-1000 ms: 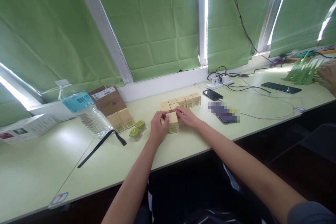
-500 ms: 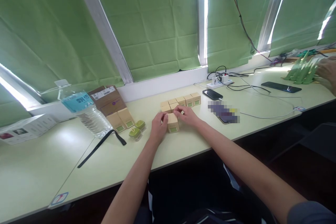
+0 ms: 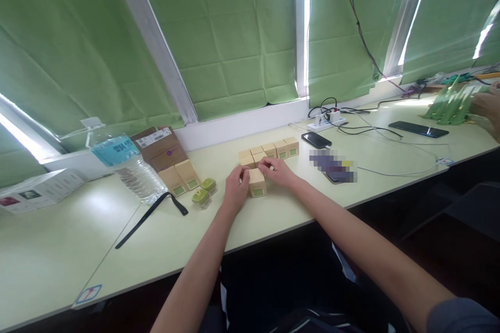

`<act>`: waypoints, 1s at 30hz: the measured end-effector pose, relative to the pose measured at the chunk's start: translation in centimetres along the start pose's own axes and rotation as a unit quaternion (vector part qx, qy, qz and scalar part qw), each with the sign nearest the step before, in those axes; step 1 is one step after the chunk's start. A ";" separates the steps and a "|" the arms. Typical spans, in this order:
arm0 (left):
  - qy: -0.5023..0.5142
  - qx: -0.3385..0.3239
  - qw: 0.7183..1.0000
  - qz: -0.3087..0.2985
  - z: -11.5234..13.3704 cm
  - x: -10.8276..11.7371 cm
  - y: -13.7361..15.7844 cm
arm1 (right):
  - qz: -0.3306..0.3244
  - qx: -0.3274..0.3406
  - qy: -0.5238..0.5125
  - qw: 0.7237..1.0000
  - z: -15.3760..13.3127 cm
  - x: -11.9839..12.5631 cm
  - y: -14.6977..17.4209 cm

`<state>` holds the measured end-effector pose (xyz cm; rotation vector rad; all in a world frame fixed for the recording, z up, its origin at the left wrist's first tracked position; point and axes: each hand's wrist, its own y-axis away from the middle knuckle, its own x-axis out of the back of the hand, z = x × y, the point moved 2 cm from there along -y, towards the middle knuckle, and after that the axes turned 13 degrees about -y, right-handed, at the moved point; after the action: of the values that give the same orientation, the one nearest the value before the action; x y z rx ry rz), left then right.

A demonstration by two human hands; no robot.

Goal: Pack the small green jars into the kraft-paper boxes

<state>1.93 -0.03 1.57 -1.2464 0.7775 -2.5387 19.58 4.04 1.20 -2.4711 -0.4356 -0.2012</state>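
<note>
A small tan cardboard box (image 3: 258,184) with a green label stands upright on the pale table (image 3: 219,229). My left hand (image 3: 237,186) is closed at its left side, and my right hand (image 3: 276,170) pinches at its far right corner. The fingertips are partly hidden behind the box. Just beyond my hands, several similar small boxes (image 3: 279,149) stand packed together in rows. To the left lie two small green-topped clear cases (image 3: 201,197). Two more tan boxes (image 3: 180,178) stand behind these cases.
A large water bottle (image 3: 127,161) leans at left by a brown carton (image 3: 161,148) and a black strap (image 3: 152,217). A white box (image 3: 41,191) lies far left. Phones (image 3: 417,129), cables and a power strip (image 3: 326,122) occupy the right. Another person's hand (image 3: 486,106) is by green plastic pieces (image 3: 447,104).
My hands and the box between them stay almost still. At far right, the other person's hand has shifted slightly.
</note>
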 end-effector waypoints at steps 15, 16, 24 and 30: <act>0.003 0.003 1.000 -0.003 0.0 0.0 0.3 | -0.067 -0.079 0.030 0.994 0.3 -0.2 0.3; 0.005 0.005 1.000 -0.003 0.0 0.0 0.2 | -0.075 -0.096 0.023 0.992 0.5 -0.2 0.3; 0.005 0.026 0.999 -0.026 -0.1 -0.1 0.2 | -0.081 -0.101 -0.001 0.992 1.5 -0.2 0.4; 0.013 0.034 0.999 -0.039 -0.2 -0.1 0.2 | -0.080 -0.093 0.010 0.992 1.2 -0.2 0.4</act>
<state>1.85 -0.11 1.30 -1.2488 0.6539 -2.6244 19.63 4.42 -0.04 -2.6129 -0.6331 -0.3467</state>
